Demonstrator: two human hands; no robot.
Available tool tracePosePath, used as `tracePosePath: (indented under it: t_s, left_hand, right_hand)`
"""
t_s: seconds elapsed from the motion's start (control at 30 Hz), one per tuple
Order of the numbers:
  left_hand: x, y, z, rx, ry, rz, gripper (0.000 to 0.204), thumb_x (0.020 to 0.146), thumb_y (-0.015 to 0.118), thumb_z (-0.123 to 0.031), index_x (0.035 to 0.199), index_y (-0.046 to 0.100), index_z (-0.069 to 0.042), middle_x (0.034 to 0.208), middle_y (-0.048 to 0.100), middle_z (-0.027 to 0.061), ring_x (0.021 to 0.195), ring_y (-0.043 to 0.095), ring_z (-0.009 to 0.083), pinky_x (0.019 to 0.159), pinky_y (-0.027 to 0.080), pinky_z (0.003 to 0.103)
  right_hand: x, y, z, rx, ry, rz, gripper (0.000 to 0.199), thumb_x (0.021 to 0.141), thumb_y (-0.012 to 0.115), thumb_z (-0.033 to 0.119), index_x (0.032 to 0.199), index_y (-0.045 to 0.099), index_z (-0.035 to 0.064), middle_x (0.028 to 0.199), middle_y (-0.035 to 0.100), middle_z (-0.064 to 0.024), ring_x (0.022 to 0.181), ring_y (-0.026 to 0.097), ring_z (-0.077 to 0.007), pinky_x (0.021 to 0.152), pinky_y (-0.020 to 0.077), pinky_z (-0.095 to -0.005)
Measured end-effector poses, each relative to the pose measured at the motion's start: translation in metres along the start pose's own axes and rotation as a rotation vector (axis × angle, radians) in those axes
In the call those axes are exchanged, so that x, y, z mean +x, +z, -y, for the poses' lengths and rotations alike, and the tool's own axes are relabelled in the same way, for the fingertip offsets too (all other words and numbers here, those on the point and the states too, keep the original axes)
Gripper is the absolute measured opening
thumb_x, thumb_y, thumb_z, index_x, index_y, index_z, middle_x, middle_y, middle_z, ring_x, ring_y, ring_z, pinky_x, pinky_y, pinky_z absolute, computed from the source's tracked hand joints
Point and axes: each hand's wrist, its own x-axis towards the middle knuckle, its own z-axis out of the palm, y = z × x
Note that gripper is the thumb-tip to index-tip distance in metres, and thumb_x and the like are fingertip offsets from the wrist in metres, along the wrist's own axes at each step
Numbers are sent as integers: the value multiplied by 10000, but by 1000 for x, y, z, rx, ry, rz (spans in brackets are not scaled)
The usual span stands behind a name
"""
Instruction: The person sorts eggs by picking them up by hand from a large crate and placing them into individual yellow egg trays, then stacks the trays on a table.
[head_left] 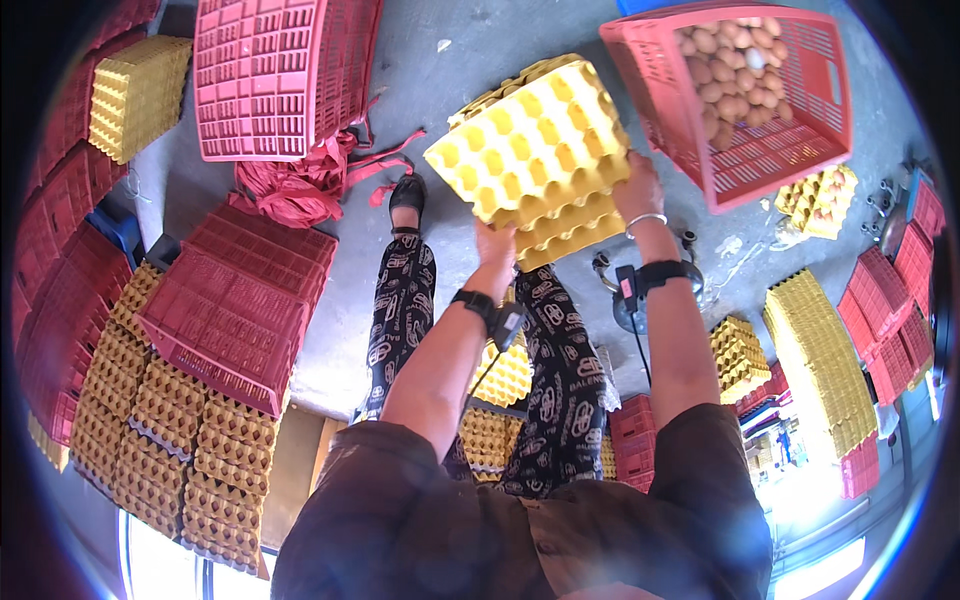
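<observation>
A yellow egg tray is tilted up in front of me, its cupped face towards me, with at least one more tray overlapping it below. My left hand is closed on the near left edge of these trays. On their right edge, my right hand grips near the corner; some of its fingers are hidden behind the tray. More yellow trays show behind the far edge. Just right of my right hand stands a red plastic crate with brown eggs and a paler one inside.
A small tray with eggs lies beside the crate. At left are an upended red crate, red strapping, stacked crates and tall stacks of filled trays. More yellow tray stacks rise at right. A wheeled stool base stands near my legs.
</observation>
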Motion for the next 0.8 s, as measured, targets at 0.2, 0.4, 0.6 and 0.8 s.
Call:
tracePosePath:
  t_s: [0.2,0.4,0.6,0.8]
  left_hand:
    - [-99,-86,-96,57,141,189,573,856,601,43,1357,349,-77,1257,545,98,1120,548,209,952,464,349]
    - [-188,-160,-152,536,509,453,653,823,735,-254,1383,414,-151,1317,483,52,1255,427,229,969,419,403]
    - [-290,-223,-135,1628,705,767,276,793,656,-234,1050,633,-135,1065,584,120,1031,549,363,861,485,429]
    - [-331,-164,-152,1299,136,379,180,848,560,-199,996,614,-113,1041,651,213,960,632,397,810,492,497]
  right_hand:
    - [-105,-109,47,448,-97,163,569,762,748,334,1158,545,-21,1112,623,-240,1049,595,-399,890,474,-422]
    - [-172,-157,-42,584,184,-157,399,847,655,265,1180,608,50,991,691,-136,886,673,-252,807,508,-344]
    - [-272,-247,-97,1557,592,-148,318,885,601,150,1176,586,21,1083,661,-113,922,667,-259,738,566,-374]
    - [-290,-254,-214,1468,624,-15,369,895,597,240,1225,573,75,1132,648,-101,1017,637,-281,839,535,-440]
